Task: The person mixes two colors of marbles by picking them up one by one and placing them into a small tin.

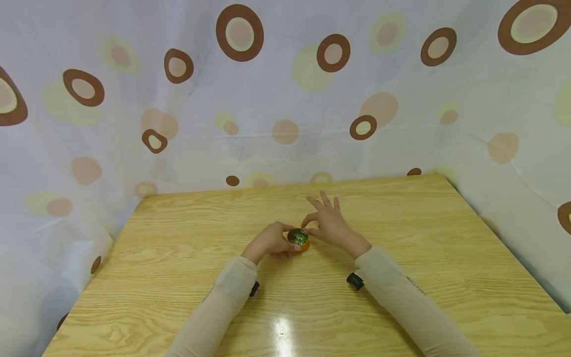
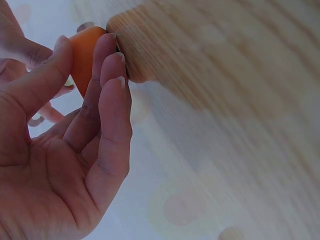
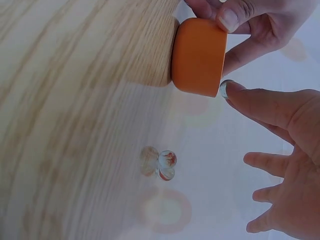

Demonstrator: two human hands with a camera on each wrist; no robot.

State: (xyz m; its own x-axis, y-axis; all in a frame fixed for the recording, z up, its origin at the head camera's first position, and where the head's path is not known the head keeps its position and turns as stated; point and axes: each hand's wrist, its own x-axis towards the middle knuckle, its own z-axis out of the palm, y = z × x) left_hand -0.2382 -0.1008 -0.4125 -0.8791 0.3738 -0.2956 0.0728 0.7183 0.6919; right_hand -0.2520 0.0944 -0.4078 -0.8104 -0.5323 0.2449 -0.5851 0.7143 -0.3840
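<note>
A small orange cup stands on the wooden table, with greenish glassy contents showing inside it in the head view. My left hand holds it from the left, thumb on one side and fingers on the other. At the cup's right rim, my right hand pinches a clear glass marble between thumb and index finger, the other fingers spread. The right wrist view shows the cup's smooth orange wall and the marble right by its rim. In the left wrist view, my left fingers partly cover the cup.
Two clear marbles with reddish swirls lie together on the table in the right wrist view. The wood-grain table reaches back to a white curtain with brown and yellow spots, which also hangs at both sides.
</note>
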